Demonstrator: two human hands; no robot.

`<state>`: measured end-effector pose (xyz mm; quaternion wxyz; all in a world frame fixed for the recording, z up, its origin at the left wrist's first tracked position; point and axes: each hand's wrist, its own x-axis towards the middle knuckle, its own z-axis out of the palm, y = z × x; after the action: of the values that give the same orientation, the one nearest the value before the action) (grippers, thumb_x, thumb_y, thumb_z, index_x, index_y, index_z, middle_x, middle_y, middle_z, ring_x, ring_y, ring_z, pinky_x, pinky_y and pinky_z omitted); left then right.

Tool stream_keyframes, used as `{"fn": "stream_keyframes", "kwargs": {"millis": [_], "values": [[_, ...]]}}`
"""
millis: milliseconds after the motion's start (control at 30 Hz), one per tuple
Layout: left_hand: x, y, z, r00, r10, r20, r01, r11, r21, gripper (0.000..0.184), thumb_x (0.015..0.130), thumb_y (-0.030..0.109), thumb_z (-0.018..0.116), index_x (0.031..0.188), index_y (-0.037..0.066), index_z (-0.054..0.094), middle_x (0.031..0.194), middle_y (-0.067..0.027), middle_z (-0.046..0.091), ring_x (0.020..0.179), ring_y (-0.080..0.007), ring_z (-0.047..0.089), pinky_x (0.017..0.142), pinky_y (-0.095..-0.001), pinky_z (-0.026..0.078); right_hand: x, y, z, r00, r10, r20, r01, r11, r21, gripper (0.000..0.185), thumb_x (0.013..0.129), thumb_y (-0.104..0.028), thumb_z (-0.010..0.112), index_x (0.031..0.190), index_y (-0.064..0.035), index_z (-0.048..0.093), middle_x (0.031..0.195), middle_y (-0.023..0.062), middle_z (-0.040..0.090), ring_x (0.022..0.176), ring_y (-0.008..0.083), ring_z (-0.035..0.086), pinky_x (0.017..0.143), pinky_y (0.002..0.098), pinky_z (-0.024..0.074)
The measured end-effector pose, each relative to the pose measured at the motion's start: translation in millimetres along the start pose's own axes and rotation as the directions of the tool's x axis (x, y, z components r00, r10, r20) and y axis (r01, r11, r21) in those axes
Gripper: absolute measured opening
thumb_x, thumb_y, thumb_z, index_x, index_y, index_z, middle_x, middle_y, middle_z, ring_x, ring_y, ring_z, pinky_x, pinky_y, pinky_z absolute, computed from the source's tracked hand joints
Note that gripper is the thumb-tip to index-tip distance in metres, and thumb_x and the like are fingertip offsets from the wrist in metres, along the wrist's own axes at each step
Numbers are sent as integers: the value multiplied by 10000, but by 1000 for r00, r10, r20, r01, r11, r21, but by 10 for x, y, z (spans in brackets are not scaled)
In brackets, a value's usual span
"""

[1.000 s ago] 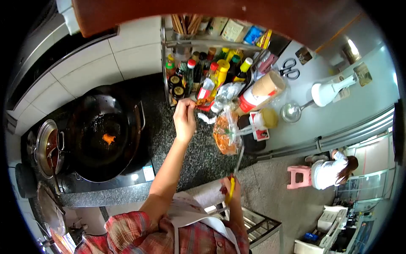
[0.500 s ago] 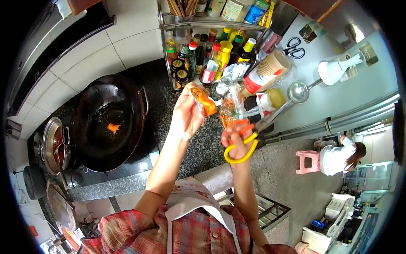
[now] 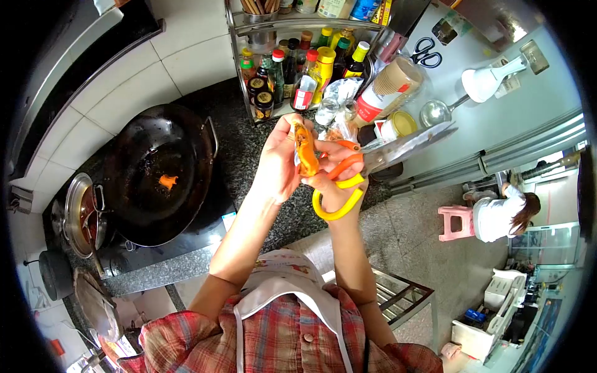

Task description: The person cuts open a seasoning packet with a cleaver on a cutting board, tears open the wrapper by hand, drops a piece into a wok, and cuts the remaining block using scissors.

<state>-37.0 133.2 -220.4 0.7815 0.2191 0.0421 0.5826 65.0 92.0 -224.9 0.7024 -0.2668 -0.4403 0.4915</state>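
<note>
My left hand [image 3: 278, 163] is closed on a small orange seasoning packet [image 3: 306, 151], which looks torn or cut along its top. In my right hand [image 3: 336, 186] are scissors [image 3: 398, 152] with yellow and orange handles, their blades pointing away to the right. The right fingertips reach the packet's edge, so both hands meet over the counter. To the left, a black wok [image 3: 127, 202] contains an orange lump [image 3: 167, 181] and a little dark oil. Just beyond the hands, a clear plastic bag [image 3: 336, 132] is partly hidden.
A metal rack [image 3: 249, 40] with several sauce bottles stands at the back. Paper cups [image 3: 398, 84] and a ladle [image 3: 436, 113] are on the right. A lidded pot [image 3: 78, 217] sits left of the wok. Another person [image 3: 497, 211] sits by a pink stool [image 3: 457, 222].
My right hand has come up and left with the scissors, its fingertips now at the packet. The left hand has shifted slightly right and turned the packet more upright.
</note>
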Motion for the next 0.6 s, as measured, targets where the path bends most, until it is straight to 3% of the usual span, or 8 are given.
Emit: {"fn": "stream_keyframes", "kwargs": {"millis": [67, 100, 200, 233, 300, 400, 500, 600], "values": [[-11, -1, 50, 989, 113, -98, -97, 983, 155, 81, 887, 112, 477, 962, 93, 454, 894, -34, 442, 831, -147, 444, 704, -236, 446, -55, -47, 105, 996, -84, 5, 82, 961, -266, 463, 667, -91, 752, 1000, 3, 445, 1057, 198, 571, 785, 190, 615, 687, 280, 505], [-19, 7, 75, 981, 151, -123, -127, 974, 187, 56, 931, 100, 406, 956, 96, 456, 914, -35, 487, 818, -120, 461, 708, -229, 427, -80, -69, 203, 997, -46, -68, 34, 985, -171, 461, 671, -86, 747, 1002, 25, 447, 1029, 182, 586, 798, 176, 612, 721, 275, 493], [-32, 37, 85, 969, 223, -103, -191, 948, 255, 50, 929, 102, 404, 945, 98, 451, 916, -31, 482, 836, -118, 450, 727, -235, 419, -71, -54, 262, 992, -107, -70, 83, 955, -285, 380, 653, 0, 736, 976, 13, 535, 952, 110, 603, 755, 105, 574, 672, 223, 467], [-44, 62, 107, 971, 228, -77, -196, 936, 293, 61, 873, 87, 469, 918, 84, 429, 866, -39, 431, 801, -147, 412, 735, -240, 378, -94, -100, 313, 993, -42, -114, 18, 978, -209, 352, 675, 16, 714, 989, 26, 554, 912, 86, 606, 739, 87, 562, 669, 208, 460], [-71, 104, 143, 966, 249, -64, -211, 913, 350, 55, 875, 77, 460, 917, 80, 426, 864, -43, 428, 802, -148, 410, 737, -241, 373, -101, -150, 377, 992, -19, -123, -1, 987, -162, 330, 686, 18, 706, 972, 24, 543, 923, 94, 607, 741, 88, 565, 669, 210, 464], [-77, 144, 150, 957, 289, -27, -243, 850, 466, 36, 894, 66, 431, 925, 59, 415, 864, -56, 423, 799, -142, 421, 718, -244, 423, -112, -152, 350, 992, 41, -121, -52, 994, -94, 288, 714, 11, 695, 923, 10, 496, 952, 127, 608, 756, 106, 580, 677, 228, 477], [-42, 187, 60, 946, 309, 99, -293, 681, 671, 69, 927, 102, 407, 941, 35, 400, 869, -66, 419, 768, -133, 488, 662, -284, 545, -88, -159, 332, 984, 114, -135, -132, 983, -126, 320, 713, -13, 712, 914, 0, 465, 945, 150, 605, 759, 139, 594, 703, 258, 489], [-67, 224, 55, 985, 170, 6, -142, 805, 577, 80, 937, 115, 394, 953, 39, 411, 905, -87, 465, 829, -172, 542, 683, -303, 542, -77, -97, 281, 993, 58, -106, -77, 980, -185, 315, 714, -16, 711, 905, 1, 461, 923, 138, 602, 761, 150, 602, 673, 258, 500]]}}
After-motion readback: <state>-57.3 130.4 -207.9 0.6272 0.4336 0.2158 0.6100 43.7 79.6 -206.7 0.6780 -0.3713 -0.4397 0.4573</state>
